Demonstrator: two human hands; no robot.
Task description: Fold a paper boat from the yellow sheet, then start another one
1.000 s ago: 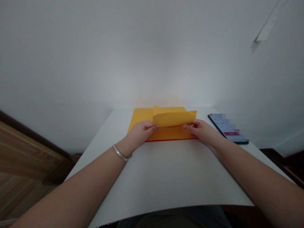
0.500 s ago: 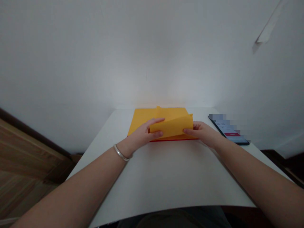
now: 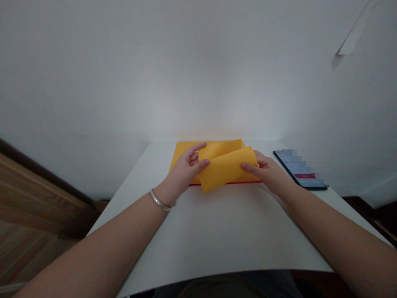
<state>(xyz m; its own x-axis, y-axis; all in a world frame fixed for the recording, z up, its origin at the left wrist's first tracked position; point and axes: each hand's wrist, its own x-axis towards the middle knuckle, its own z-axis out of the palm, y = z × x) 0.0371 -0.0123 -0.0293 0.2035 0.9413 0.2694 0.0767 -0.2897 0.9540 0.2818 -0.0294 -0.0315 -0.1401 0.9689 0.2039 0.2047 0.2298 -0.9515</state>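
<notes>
Between my hands is a sheet of yellow paper (image 3: 228, 169), folded over and tilted, its lower left corner hanging toward me. My left hand (image 3: 188, 165) pinches its left edge, thumb in front and index finger stretched along the top. My right hand (image 3: 263, 167) grips the right end, with the thumb on the front and the other fingers behind. Beneath it lies a flat yellow stack (image 3: 181, 155) with a red layer along its near edge. I cannot tell how many sheets are in that stack. A silver bracelet circles my left wrist.
The white table (image 3: 229, 231) stands against a pale wall (image 3: 198, 74). A phone (image 3: 299, 169) with its screen lit, partly pixelated, lies at the right edge beyond my right hand. Wooden panelling (image 3: 37, 223) is at the lower left. Loose wall covering (image 3: 350, 41) peels at the upper right.
The held yellow paper has turned and opened, its left corner now dropping lower toward me. My left thumb has moved up onto its upper left part. My right hand has shifted slightly right.
</notes>
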